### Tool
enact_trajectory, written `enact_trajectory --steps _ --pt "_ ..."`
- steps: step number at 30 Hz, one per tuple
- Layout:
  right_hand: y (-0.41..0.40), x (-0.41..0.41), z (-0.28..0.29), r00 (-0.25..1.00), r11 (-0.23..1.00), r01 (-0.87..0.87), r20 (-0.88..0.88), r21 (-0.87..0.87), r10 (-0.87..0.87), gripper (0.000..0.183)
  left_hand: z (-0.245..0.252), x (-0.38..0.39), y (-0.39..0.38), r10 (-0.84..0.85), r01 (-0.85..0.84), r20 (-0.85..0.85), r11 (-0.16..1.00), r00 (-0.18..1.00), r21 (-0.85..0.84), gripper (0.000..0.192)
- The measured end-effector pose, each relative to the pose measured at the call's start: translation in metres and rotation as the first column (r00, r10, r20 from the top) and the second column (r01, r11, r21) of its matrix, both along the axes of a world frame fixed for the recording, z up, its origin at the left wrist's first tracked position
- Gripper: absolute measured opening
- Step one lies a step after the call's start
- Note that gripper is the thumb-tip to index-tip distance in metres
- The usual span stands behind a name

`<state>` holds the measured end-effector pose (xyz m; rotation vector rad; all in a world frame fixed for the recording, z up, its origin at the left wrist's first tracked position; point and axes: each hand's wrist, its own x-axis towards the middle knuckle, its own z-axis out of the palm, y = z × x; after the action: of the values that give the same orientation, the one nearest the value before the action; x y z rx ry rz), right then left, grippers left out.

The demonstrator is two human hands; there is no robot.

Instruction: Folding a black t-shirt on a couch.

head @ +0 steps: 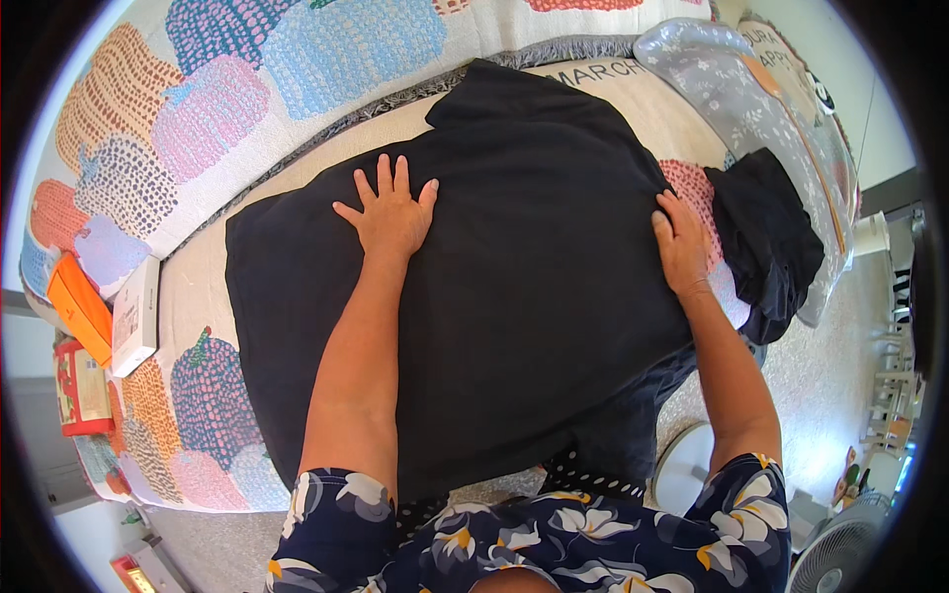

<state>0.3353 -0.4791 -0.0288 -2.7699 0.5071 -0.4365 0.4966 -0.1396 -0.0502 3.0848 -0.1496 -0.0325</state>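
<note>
A black short-sleeved shirt (534, 282) lies spread over a pumpkin-patterned throw (211, 400) on the sofa seat. One sleeve (482, 93) points toward the backrest, and the near part of the cloth hangs toward my lap. My left hand (393, 215) presses flat on the upper left of the shirt, fingers fanned out. At the shirt's right edge rests my right hand (682, 241), its thumb apart from its slightly bent fingers. Just right of that hand sits a crumpled black garment (771, 241), bunched at the seat's edge.
An orange box (80, 307) and a white box (137, 315) lie at the left end. On the right, a long wooden tool (804, 141) rests on grey floral fabric (712, 70). A round white stool top (682, 467) and a fan (838, 548) stand at lower right.
</note>
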Motion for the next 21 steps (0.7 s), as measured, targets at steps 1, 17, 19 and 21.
enact_trajectory --steps 1,17,19,21 --pt "-0.004 0.009 0.011 0.994 0.982 -0.025 0.106 0.187 0.005 0.038 -0.001 0.0 0.0 0.001 -0.001 0.012 1.0 1.0 0.001 0.067" --pt "0.033 0.317 -0.039 0.947 0.953 -0.293 -0.159 -0.074 0.279 0.038 -0.018 0.004 0.01 -0.031 0.084 0.265 0.978 0.964 -0.193 0.065" --pt "0.016 0.332 -0.037 0.979 0.974 -0.2 -0.046 -0.107 0.196 0.038 -0.019 0.001 0.011 -0.109 0.183 0.345 0.964 0.932 -0.193 0.065" --pt "0.008 0.34 -0.04 0.991 0.986 -0.106 0.065 -0.128 0.115 0.038 -0.02 -0.001 0.011 -0.276 0.341 0.382 0.933 0.882 -0.114 0.061"
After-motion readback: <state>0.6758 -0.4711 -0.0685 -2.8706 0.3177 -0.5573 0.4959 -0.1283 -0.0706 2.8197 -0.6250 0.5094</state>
